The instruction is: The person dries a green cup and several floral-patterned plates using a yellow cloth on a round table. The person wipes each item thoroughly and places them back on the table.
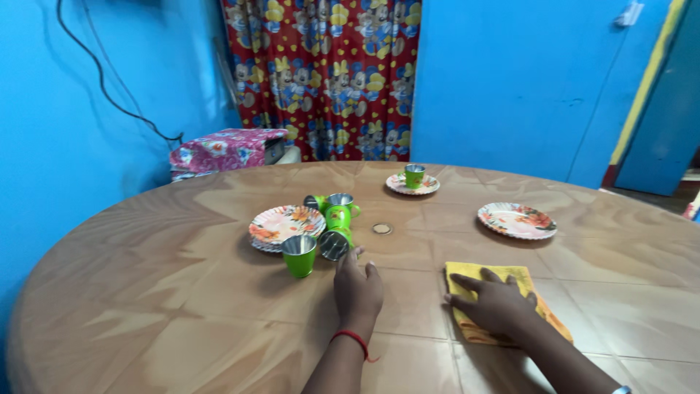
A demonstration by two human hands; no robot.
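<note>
Seen from the head camera: a round brown table (182,314), blue walls, a cartoon-printed red curtain (324,73) behind. At the far left, beside the table, a box-shaped bundle in pink flowered wrapping (222,149); no label readable on it.

Near the table's middle, a stack of floral paper plates (281,225), nothing on top. Just beside it, a group of green cups with steel insides: one upright green cup (300,255) in front of the stack, apparently empty; one tipped cup (335,241) lying on its side, mouth toward the camera; two more cups (334,202) behind. Farther back, a small plate (413,185) with one green cup (414,176) standing on it. To the right, a single floral plate (517,220), bare. A small round cap (382,228) in the table's centre.

Left hand (357,288) on the table, fingers loosely extended, fingertips touching or almost touching the tipped cup, not clasped around it. Right hand (496,303) spread flat, pressed on a yellow cloth (503,281) lying on the table, not gripped.
</note>
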